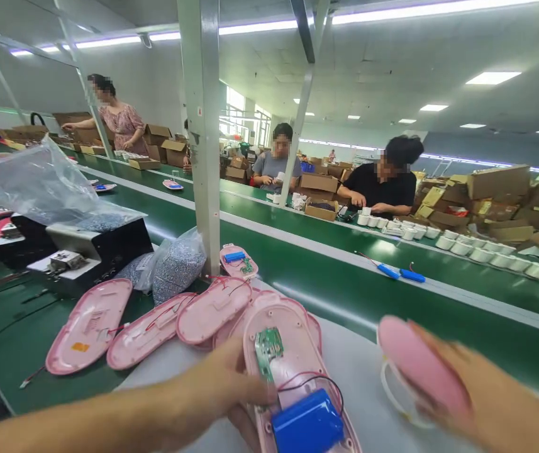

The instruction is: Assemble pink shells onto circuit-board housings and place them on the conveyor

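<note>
My left hand (224,384) grips a pink plastic half-shell (297,343) by its left edge, thumb over the inner face. Inside that shell sit a green circuit board (269,347) and a blue battery pack (307,423), with red and black wires arching between them. On the right, my right hand (490,384), smeared by motion, is closed around a pink rounded cover (420,358). A white ring-shaped part (394,390) shows beneath the cover; how the two join is blurred. More pink half-shells (215,311) lie overlapping just beyond my left hand.
A metal post (200,138) rises behind the shells, with a bag of small screws (179,264) beside it. Black machines (90,251) stand at left. A green conveyor (269,242) crosses ahead, carrying blue batteries (411,275) and white parts (486,255). Several co-workers are beyond.
</note>
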A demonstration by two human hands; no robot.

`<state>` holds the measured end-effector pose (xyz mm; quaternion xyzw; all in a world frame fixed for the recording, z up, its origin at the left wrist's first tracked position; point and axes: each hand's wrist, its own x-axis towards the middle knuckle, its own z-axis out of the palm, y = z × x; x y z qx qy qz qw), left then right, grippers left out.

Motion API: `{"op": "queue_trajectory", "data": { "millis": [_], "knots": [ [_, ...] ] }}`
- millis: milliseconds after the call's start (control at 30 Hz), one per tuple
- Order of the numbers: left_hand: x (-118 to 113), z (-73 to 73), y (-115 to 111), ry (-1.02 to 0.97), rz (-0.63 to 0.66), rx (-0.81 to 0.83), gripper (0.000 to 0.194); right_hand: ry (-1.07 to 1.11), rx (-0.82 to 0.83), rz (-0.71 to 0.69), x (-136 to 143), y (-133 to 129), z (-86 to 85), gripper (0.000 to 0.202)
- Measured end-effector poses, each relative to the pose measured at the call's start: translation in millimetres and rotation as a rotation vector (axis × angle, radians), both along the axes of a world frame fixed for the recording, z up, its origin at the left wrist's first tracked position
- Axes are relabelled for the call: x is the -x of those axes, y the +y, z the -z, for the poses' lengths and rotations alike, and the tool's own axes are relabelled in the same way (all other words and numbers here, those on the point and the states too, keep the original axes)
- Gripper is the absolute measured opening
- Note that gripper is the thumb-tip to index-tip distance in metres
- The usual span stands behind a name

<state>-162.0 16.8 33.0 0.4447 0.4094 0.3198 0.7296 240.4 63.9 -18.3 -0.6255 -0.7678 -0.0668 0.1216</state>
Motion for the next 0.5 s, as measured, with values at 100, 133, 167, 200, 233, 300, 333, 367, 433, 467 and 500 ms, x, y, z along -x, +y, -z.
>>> {"op": "queue_trajectory", "data": {
  "millis": [100,133,167,200,233,300,333,367,433,467,500],
  "knots": [
    [-25.9,49.2,-33.1,-0.246,0.047,0.122,0.057,-0.089,0.108,0.239,8.9,58.7,-36.7,0.089],
    [-36.7,63.6,-39.3,-0.336,0.075,0.144,0.063,-0.088,0.167,0.271,11.3,75.8,-39.4,0.088],
    [-46.7,75.4,-44.2,-0.416,0.095,0.162,0.066,-0.082,0.237,0.318,13.6,89.3,-38.7,0.088],
    [-54.5,83.7,-48.2,-0.472,0.116,0.167,0.066,-0.072,0.286,0.346,16.2,98.0,-36.4,0.088],
    [-58.9,87.9,-51.5,-0.494,0.142,0.157,0.062,-0.068,0.307,0.370,19.7,101.5,-34.0,0.088],
    [-54.8,83.6,-56.6,-0.413,0.233,0.097,0.052,-0.057,0.205,0.383,30.7,91.0,-32.5,0.085],
    [-46.1,75.8,-57.9,-0.306,0.289,0.069,0.048,-0.035,0.099,0.366,38.4,77.0,-33.5,0.079],
    [-34.0,65.2,-57.6,-0.153,0.350,0.051,0.046,0.009,-0.006,0.326,47.7,57.8,-35.0,0.070],
    [-5.8,38.9,-48.9,0.277,0.393,-0.008,0.040,0.145,-0.127,0.187,70.3,8.2,-35.8,0.047],
    [6.7,25.4,-39.0,0.525,0.367,-0.106,0.036,0.219,-0.104,0.080,83.2,-18.8,-34.0,0.041],
    [15.7,13.0,-25.1,0.774,0.282,-0.277,0.037,0.256,-0.042,-0.014,96.5,-44.8,-30.7,0.040]
  ]
}}
